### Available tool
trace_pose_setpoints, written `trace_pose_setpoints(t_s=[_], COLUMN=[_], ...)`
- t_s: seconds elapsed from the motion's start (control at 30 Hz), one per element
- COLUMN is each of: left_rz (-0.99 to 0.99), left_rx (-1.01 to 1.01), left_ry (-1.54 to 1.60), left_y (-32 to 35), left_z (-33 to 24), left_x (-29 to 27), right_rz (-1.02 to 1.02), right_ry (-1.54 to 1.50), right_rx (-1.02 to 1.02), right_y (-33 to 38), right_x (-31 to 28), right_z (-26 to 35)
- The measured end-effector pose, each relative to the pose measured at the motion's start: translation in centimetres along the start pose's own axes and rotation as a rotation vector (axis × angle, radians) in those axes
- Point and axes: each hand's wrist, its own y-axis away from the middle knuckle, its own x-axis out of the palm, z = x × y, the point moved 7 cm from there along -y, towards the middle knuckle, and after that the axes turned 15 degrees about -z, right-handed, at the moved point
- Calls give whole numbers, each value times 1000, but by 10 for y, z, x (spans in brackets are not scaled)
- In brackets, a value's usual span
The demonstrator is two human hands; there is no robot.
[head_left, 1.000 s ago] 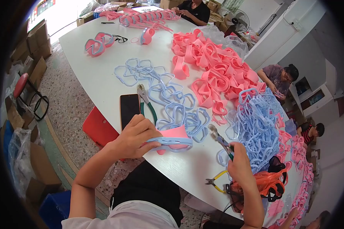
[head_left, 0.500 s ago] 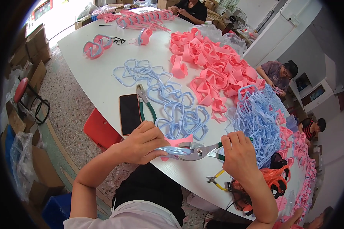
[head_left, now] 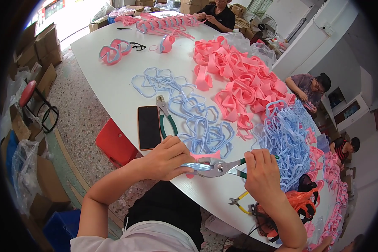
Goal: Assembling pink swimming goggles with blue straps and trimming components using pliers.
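head view, left hand [head_left: 172,158] pinching blue rim [head_left: 196,166], right hand [head_left: 262,171] gripping pliers [head_left: 218,169], phone [head_left: 149,128] and rings [head_left: 190,110] beyond

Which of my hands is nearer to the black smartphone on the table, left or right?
Left. Your left hand is just below and right of the black smartphone in the picture; your right hand is much farther right and lower, holding green-handled pliers.

Metal slip-joint pliers [head_left: 217,169] at right hand [head_left: 262,174]: silver head, green handles. Slim plastic frame [head_left: 196,166] at pliers' tip: glossy pale blue. Heaped soft curled bands [head_left: 244,84]: uniform pink. Tangled thin plastic frames [head_left: 287,145]: pale blue. Rectangular phone [head_left: 149,128]: black face, copper-toned edge. Smooth tabletop [head_left: 113,80]: plain white. Hard floor [head_left: 77,86]: grey, speckled.
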Motion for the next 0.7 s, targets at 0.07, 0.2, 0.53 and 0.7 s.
trace_pose_setpoints(t_s=[0.07, 0.2, 0.53, 0.7], left_rz=[-9, -38, -99, -44], left_rx=[16, 62, -154, -128], left_ry=[-37, -78, 25, 53], left_y=[-2, -8, -6, -11], left_z=[-2, -10, 14, 9], left_x=[0, 0, -16, -11], right_rz=[47, 193, 68, 92], right_ry=[42, 36, 39, 85], right_rx=[-6, 40, 258, 145], right_y=[-3, 7, 18, 12], right_x=[-1, 9, -16, -10], right_z=[2, -11, -47, -34])
